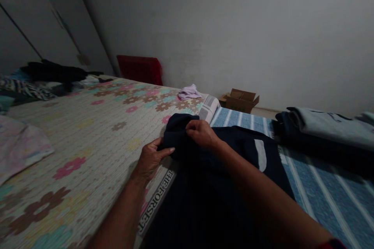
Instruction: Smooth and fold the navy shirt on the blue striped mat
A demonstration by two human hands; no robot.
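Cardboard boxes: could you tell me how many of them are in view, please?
1: an open cardboard box on the floor by the wall, beyond the bed; others may be hidden.

Dark navy garment (204, 171) lies on the floral-printed bedsheet (87, 132), folded grey clothes stack (321, 128) to its right, brown cardboard box (240, 100) behind on floor.
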